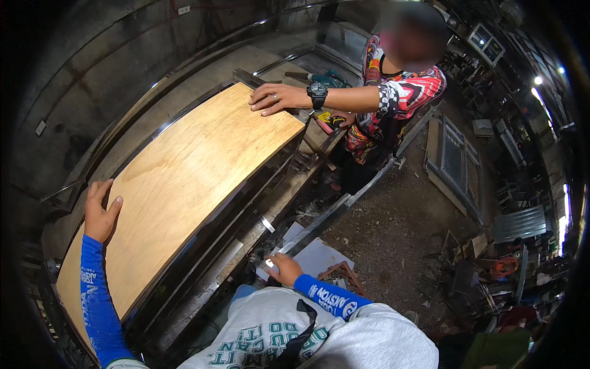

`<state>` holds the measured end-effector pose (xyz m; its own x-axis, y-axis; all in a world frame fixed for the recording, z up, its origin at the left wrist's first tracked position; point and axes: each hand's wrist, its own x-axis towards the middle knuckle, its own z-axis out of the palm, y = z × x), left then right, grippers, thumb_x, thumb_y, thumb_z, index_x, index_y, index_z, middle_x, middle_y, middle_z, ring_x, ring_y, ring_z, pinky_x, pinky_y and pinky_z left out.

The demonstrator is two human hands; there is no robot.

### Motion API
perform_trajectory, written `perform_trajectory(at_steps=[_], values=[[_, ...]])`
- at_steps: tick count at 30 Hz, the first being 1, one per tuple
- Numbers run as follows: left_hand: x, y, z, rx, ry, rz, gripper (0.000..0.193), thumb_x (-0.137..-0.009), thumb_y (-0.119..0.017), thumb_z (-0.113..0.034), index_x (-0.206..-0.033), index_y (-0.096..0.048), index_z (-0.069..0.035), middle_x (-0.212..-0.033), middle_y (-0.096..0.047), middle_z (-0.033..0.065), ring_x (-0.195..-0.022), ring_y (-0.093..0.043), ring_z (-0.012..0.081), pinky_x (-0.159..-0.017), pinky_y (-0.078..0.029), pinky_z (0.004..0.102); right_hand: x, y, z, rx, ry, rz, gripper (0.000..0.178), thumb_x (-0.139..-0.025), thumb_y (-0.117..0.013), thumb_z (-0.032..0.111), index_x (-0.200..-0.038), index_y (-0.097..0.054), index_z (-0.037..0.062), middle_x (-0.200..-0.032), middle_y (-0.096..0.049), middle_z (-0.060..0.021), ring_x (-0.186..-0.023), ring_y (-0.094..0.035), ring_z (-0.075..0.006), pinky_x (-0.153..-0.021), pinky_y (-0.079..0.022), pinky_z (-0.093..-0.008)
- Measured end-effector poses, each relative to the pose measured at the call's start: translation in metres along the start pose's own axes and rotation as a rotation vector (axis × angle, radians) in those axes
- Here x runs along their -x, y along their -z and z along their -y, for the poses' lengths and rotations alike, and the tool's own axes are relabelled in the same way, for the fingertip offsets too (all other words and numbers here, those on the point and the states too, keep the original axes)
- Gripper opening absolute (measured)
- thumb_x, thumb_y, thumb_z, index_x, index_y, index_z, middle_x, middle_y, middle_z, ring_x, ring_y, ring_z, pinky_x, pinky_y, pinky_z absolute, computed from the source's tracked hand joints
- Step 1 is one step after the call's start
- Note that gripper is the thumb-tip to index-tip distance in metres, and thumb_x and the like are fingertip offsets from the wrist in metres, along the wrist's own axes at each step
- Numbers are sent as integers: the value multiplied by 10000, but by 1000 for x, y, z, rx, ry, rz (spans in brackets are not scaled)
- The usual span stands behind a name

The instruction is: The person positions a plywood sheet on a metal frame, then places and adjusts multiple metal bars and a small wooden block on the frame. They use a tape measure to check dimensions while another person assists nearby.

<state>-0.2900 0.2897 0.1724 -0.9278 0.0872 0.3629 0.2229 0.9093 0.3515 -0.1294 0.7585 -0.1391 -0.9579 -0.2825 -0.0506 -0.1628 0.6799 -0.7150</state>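
Observation:
A long, pale plywood panel lies over dark metal framing on the workbench, slanting from lower left to upper middle. My left hand grips its left edge, fingers along the rim and thumb over the top face. My right hand is off the panel, low in the middle beside the bench, its fingers curled. A small white spot shows at those fingertips; what it is I cannot make out. Across from me, a co-worker's hand with a ring and a black watch lies flat on the panel's far end.
The co-worker's other hand is by a yellow tape measure. Behind lies a teal power tool. Metal bars run beside the bench. A framed window leans on the right, near corrugated sheet.

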Motion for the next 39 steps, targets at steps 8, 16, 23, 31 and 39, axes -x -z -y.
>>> perform_trajectory(at_steps=[8, 16, 23, 31, 39], values=[[-4, -11, 12, -10, -5, 5, 528, -891, -736, -221, -1317, -624, 71, -1167, -599, 214, -1150, -578, 386, -1031, -453, 412, -100, 103, 36, 167, 248, -764, 452, -821, -831, 145, -1265, -745, 162, -876, -599, -125, -829, -619, -314, -723, -517, -406], [-2, -9, 12, 11, 5, 17, 506, -910, -733, -248, -1289, -636, 73, -1130, -602, 195, -1118, -599, 357, -995, -469, 399, -171, 236, 62, 452, 477, -1122, 414, -781, -865, 131, -1179, -750, 136, -1157, -676, -87, -1063, -619, -304, -906, -493, -438], [-5, -13, 16, 45, -6, 20, 516, -903, -741, -244, -1291, -632, 79, -1111, -599, 184, -1084, -606, 338, -964, -478, 387, -208, 272, 46, 607, 407, -1136, 393, -771, -869, 152, -1147, -765, 205, -1086, -616, -77, -987, -598, -308, -871, -489, -448], [-4, -13, 6, 21, 62, -14, 466, -907, -735, -241, -1264, -657, 48, -1176, -629, 189, -1152, -606, 366, -1011, -485, 416, -192, 242, 72, 513, 506, -1118, 372, -759, -878, 145, -1115, -776, 185, -1006, -586, -88, -906, -570, -304, -782, -466, -436], [-2, -22, 1, -117, 30, -66, 461, -937, -697, -273, -1275, -655, 39, -1220, -625, 233, -1190, -572, 408, -1044, -470, 465, -144, 168, 148, 359, 550, -979, 466, -731, -860, 92, -1177, -757, 182, -1003, -596, -66, -900, -584, -291, -793, -461, -430]])
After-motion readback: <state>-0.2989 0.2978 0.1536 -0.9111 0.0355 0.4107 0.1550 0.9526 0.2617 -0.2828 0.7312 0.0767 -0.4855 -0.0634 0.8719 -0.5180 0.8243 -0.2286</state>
